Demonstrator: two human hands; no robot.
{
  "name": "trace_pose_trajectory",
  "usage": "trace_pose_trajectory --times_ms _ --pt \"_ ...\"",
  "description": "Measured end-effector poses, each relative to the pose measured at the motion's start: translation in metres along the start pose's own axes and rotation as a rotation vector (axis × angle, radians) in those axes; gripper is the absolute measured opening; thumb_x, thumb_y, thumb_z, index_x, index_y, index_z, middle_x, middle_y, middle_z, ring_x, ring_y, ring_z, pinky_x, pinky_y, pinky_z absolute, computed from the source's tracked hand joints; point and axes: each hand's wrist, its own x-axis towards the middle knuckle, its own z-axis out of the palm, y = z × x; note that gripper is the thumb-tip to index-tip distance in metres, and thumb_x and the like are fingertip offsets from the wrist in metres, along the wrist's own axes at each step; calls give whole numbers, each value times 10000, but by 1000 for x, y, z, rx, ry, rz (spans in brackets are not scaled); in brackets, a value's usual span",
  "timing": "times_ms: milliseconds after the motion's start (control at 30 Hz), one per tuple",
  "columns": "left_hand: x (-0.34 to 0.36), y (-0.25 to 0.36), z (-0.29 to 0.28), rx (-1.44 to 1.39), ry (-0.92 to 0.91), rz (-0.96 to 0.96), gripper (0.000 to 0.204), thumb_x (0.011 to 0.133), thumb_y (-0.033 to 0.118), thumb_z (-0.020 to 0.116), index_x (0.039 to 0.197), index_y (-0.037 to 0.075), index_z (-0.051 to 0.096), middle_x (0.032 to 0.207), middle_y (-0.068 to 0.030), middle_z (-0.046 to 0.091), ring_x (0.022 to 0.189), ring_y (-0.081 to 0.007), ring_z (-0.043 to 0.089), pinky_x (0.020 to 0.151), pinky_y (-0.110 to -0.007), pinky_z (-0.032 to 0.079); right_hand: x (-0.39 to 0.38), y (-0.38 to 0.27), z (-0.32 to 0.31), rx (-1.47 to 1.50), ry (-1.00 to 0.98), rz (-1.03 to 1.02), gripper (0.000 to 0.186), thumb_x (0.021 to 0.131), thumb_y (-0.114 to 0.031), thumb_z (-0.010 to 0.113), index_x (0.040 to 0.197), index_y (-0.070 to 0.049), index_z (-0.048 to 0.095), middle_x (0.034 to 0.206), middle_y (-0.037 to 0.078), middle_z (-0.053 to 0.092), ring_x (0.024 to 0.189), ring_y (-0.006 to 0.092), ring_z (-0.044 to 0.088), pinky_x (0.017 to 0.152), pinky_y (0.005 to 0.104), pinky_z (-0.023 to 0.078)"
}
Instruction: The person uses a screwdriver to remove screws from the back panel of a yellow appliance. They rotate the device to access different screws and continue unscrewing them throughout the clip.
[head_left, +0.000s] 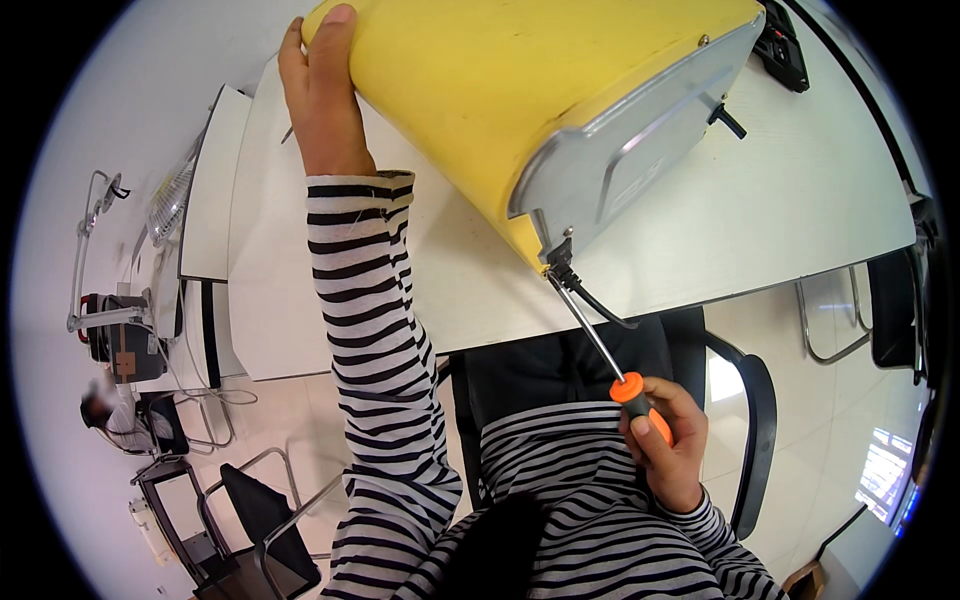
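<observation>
A large yellow metal housing (450,95) with a grey end panel (610,150) lies on its side on the white table (440,270). My left hand (328,95) grips its far left edge, thumb on top, some fingers hidden behind. In my right hand (668,440) is a screwdriver (632,390) with an orange and dark grey handle. Its long shaft slants up to the housing's near lower corner, beside a black power cord (568,272). The tip meets that corner; whether it sits in a screw is too small to tell. Small screws show along the panel's edge.
A black lever-like part (728,120) sticks out from the panel's right side. An open black case (782,48) lies at the far right. Behind my lap is a black armchair (755,440). More chairs (265,520) and a seated person (135,420) are at left.
</observation>
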Motion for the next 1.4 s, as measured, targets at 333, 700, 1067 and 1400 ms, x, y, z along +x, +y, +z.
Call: trace_pose_trajectory --times_ms 333,700,1067,1400 --pt "5 -5 -9 -57 6 -31 469 769 375 504 1005 -29 474 946 -72 492 849 -138 452 777 -236 328 5 -15 -5 -1098 222 -783 316 634 -32 602 939 17 538 742 142 557 579 236 547 522 291 466" --pt "-6 -12 -4 79 116 47 522 745 453 507 997 -2 462 905 -21 497 832 -104 429 745 -233 307 4 1 -3 451 -287 295 557 715 -80 571 1157 -93 231 917 162 407 589 177 482 371 207 436" --pt "7 -24 -20 -137 -1 -31 544 755 427 527 1035 -30 431 924 -44 498 838 -108 436 733 -236 324 8 -18 -3 -260 -178 36 278 792 -200 475 940 35 484 580 55 507 400 50 370 397 167 289" --pt "5 -31 -23 -154 -35 -14 600 752 437 531 1074 -51 394 907 -43 480 792 -104 407 715 -230 318 8 -19 1 -1292 261 -743 320 660 -122 614 953 2 579 638 70 512 479 157 473 415 230 387"
